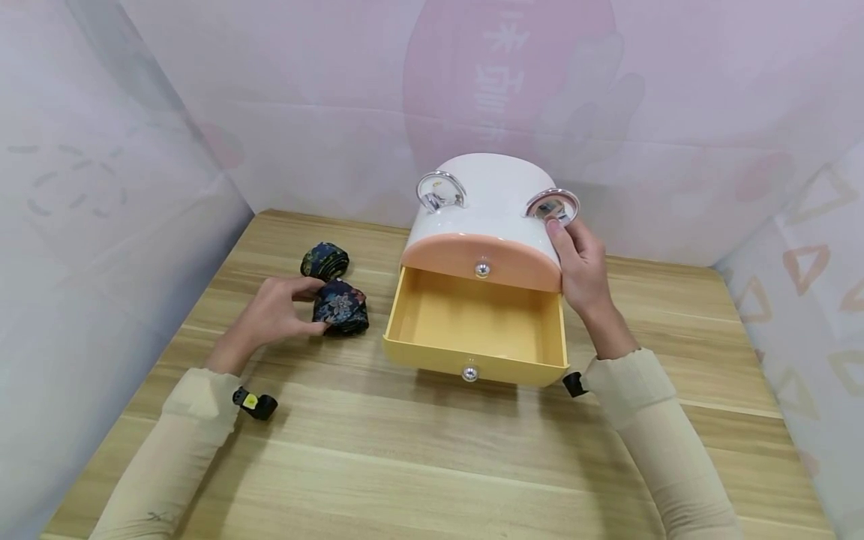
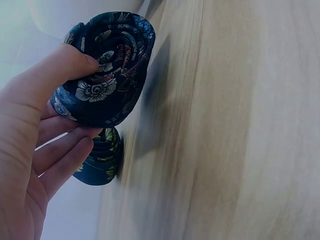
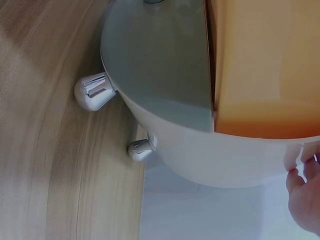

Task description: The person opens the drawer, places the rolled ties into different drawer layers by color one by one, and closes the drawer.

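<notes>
My left hand (image 1: 282, 309) pinches a rolled navy necktie (image 1: 340, 307) with a floral pattern, thumb on one side and fingers on the other. In the left wrist view that rolled necktie (image 2: 107, 75) is held up beside the wooden surface, its shadow falling there. Just behind it lies a second rolled necktie (image 1: 325, 261), dark with yellow-green flowers. At the right, my right hand (image 1: 586, 270) holds the side of a white drawer box (image 1: 499, 184), thumb by its right silver ring (image 1: 570, 201). The box's yellow lower drawer (image 1: 432, 355) is pulled out with nothing inside.
Above the yellow drawer is a closed orange drawer (image 1: 439, 251) with a silver knob (image 1: 482, 269). Silver feet (image 3: 95, 92) support the box on the wooden table (image 1: 405, 465). Printed cloth walls (image 1: 304, 112) surround the table at the back and sides.
</notes>
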{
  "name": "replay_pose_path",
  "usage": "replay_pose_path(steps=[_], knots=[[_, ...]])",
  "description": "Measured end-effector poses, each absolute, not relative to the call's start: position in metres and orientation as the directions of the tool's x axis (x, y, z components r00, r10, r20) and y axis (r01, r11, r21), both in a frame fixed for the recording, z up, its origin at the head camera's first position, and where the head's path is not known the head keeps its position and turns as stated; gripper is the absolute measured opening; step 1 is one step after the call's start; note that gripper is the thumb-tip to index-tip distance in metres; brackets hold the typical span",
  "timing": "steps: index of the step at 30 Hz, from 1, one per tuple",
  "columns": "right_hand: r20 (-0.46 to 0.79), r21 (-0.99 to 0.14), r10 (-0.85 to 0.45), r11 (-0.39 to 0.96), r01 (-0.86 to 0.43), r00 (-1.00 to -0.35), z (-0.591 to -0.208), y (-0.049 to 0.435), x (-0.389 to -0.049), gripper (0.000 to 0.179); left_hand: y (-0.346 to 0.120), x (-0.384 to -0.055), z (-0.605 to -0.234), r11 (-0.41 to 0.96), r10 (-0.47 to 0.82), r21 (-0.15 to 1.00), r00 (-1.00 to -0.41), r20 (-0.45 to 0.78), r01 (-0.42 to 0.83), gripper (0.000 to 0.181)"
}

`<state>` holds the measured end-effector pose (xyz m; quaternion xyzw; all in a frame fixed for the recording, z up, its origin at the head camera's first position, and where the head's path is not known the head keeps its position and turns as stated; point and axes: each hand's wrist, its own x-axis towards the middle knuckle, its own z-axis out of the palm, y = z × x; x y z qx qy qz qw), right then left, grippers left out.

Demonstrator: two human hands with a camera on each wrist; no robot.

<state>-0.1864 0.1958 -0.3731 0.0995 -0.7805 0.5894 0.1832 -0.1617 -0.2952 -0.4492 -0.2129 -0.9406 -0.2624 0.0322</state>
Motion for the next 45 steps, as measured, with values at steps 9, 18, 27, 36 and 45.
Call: replay_pose_path(steps=[9, 18, 27, 36, 45], knots=[[0.394, -0.885, 0.058, 0.294, -0.361, -0.917, -0.373, 0.197, -0.182, 0.042, -0.296, -0.158, -0.435, 0.719, 0.388, 0.496, -0.874, 0.294, 0.486, 0.065], [0.396, -0.877, 0.043, 0.315, -0.364, -0.917, -0.37, 0.195, -0.182, 0.04, -0.289, -0.151, -0.399, 0.677, 0.416, 0.476, -0.825, 0.383, 0.562, 0.06], [0.4, -0.874, 0.027, 0.313, -0.372, -0.916, -0.368, 0.19, -0.183, 0.04, -0.288, -0.145, -0.362, 0.646, 0.406, 0.483, -0.802, 0.439, 0.591, 0.057], [0.395, -0.882, 0.039, 0.295, -0.368, -0.918, -0.37, 0.187, -0.181, 0.04, -0.27, -0.139, -0.324, 0.61, 0.406, 0.48, -0.769, 0.494, 0.631, 0.06], [0.41, -0.878, 0.036, 0.285, -0.383, -0.912, -0.372, 0.187, -0.182, 0.043, -0.244, -0.131, -0.296, 0.569, 0.427, 0.492, -0.748, 0.509, 0.659, 0.06]])
